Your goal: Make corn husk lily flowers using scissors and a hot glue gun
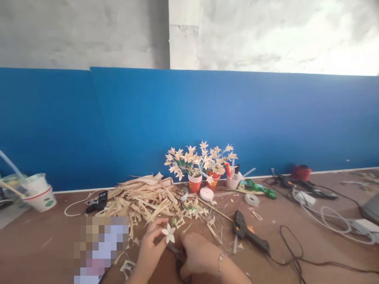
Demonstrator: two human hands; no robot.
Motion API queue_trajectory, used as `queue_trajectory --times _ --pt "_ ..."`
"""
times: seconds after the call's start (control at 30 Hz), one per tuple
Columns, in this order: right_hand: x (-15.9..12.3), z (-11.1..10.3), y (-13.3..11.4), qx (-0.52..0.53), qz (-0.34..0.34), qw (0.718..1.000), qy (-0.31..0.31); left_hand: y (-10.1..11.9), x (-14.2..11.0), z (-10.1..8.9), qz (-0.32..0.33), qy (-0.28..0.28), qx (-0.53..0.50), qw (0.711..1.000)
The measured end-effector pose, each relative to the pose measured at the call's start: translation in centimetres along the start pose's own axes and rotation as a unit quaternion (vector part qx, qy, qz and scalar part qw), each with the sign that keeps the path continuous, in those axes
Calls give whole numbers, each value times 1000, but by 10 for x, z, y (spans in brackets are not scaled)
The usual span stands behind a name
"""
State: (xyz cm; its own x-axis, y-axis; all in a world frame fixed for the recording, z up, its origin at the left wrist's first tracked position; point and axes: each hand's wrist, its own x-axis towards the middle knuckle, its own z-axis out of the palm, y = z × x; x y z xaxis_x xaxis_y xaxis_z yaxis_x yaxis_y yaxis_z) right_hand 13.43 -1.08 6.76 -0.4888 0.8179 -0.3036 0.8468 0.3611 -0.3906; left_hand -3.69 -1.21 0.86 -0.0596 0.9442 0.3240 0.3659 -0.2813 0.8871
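My left hand [151, 246] pinches a small pale star-shaped flower [169, 233] made of dried leaf, held just above the brown table [47, 244]. Beside it my right hand [197, 256], with a bracelet at the wrist, is closed around dark-handled scissors [177, 254] whose blades point toward the flower. A heap of dried leaf strips [142, 199] lies right behind both hands.
Finished pale flowers [197, 157] stand in red cups [194, 183] against the blue wall. A black glue gun [247, 232] with its cable lies to the right, with tape rolls [206, 193], green scissors [260, 187] and white cords [328, 219]. White cups [41, 195] sit far left.
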Motion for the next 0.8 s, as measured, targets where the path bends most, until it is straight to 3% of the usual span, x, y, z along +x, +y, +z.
queue_trajectory --times 0.13,0.23,0.3,0.53,0.7,0.8 --pt "12 2 16 184 -25 983 15 3 -4 2 18 -15 39 999" --pt "23 6 15 361 9 931 45 0 -5 2 32 -30 56 997" --pt "26 6 11 413 6 908 65 -4 -5 2 45 -48 70 995" --pt "20 2 0 440 -17 893 89 -17 -3 2 58 -71 88 992" --pt "26 6 9 361 -9 927 106 -15 -3 2 53 -70 97 991" --pt "28 -2 24 283 -6 941 188 -15 -3 1 43 -31 84 995"
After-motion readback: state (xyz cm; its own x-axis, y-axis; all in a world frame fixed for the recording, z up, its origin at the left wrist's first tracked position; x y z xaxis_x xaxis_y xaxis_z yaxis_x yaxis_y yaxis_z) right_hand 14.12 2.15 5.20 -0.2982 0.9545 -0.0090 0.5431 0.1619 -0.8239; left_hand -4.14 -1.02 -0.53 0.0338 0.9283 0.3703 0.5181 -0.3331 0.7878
